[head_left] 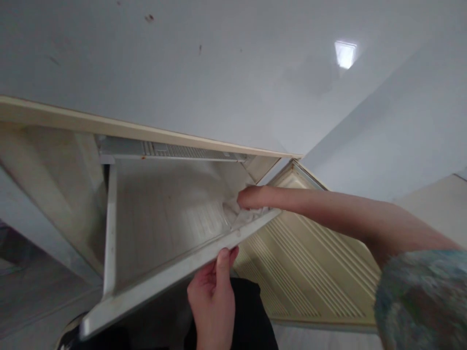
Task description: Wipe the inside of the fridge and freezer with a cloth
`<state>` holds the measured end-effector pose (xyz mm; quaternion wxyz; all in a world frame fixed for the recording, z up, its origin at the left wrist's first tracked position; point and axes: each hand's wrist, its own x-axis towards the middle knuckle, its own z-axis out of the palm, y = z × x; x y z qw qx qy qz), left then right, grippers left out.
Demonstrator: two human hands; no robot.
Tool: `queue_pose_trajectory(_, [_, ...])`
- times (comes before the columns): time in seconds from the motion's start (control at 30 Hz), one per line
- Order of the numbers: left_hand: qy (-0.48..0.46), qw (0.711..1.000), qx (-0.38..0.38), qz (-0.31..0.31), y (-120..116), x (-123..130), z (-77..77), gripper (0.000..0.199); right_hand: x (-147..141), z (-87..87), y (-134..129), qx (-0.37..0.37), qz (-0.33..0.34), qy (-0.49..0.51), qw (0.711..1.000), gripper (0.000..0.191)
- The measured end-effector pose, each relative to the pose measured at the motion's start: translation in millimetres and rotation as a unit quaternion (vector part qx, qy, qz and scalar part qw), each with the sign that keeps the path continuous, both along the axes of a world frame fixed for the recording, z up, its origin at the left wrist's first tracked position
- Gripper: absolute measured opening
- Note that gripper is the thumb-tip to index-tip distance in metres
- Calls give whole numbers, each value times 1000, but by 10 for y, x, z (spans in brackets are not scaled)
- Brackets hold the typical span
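Observation:
A white freezer drawer [156, 209] is pulled out at a slant in the middle of the view. My left hand [215, 287] grips its front edge from below, the thumb lying against the front. Inside the drawer, at its right front corner, my right hand [251, 197] is closed on a white, crumpled cloth [241, 216]. Part of the cloth spreads over the drawer's floor and side wall. Most of the right hand's fingers are hidden behind the hand itself.
The ribbed, yellowed inner side of the fridge door [310, 267] stands open at the right. A glossy white panel [219, 73] rises above the drawer. Below, a dark-clothed knee [251, 311] is close to the drawer front. The cabinet's side wall [54, 194] is at the left.

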<state>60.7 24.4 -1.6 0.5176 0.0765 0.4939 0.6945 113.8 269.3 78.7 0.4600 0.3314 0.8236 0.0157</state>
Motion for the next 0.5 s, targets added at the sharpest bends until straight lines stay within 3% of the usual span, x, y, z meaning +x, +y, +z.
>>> queue_pose_trajectory(0.07, [0,1000,5,0,21,14,-9,49,-8,52,30,5,25,-5,1000,26])
queue_pose_trajectory(0.13, [-1,1000,7,2,32,25,-9,48,14,16,12,-57,27,-33,997,24])
queue_pose_trajectory(0.33, [-21,1000,15,10,28,35,16,53,92,-314,-108,-257,-23,-40,965,21])
queue_pose_trajectory(0.4, [-25,999,24,6,25,33,10,52,-5,-417,-160,-349,-87,18,933,23])
queue_pose_trajectory(0.5, [-18,1000,25,-2,16,19,-10,51,-374,-555,-355,-489,-165,116,849,18])
